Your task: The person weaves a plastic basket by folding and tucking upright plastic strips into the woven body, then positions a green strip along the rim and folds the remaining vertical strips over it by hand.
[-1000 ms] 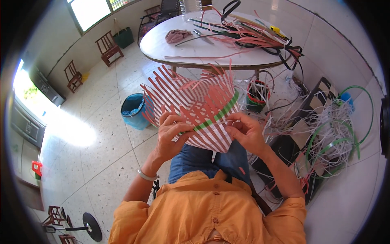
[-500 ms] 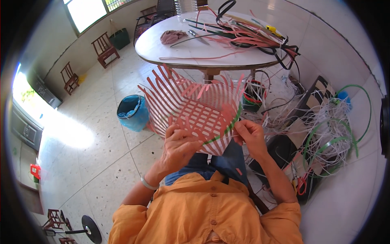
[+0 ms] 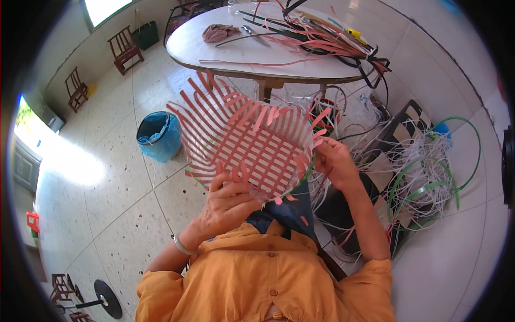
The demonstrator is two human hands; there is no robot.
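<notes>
A half-woven basket [image 3: 260,153] of red and white strips, with a gridded floor and loose red ends bristling round its top, is tilted open toward me over my jeans. My left hand [image 3: 225,206] has its fingers closed on the basket's near edge. My right hand [image 3: 337,166] pinches the right edge, where red strip ends stick up. A green strip [image 3: 304,177] runs along the near-right rim, partly hidden behind the strips and my fingers.
An oval white table [image 3: 188,48] holds strips [image 3: 322,43], pliers [image 3: 252,32] and a cloth [image 3: 217,33]. A blue-lined bin [image 3: 158,139] stands left. Tangled strips [image 3: 424,188] and a black-and-beige object [image 3: 375,161] lie right. Wooden chairs [image 3: 126,51] line the wall.
The basket has tipped further open toward me, showing more of its gridded floor. My right hand has risen along the right rim; my left hand has shifted slightly down and left.
</notes>
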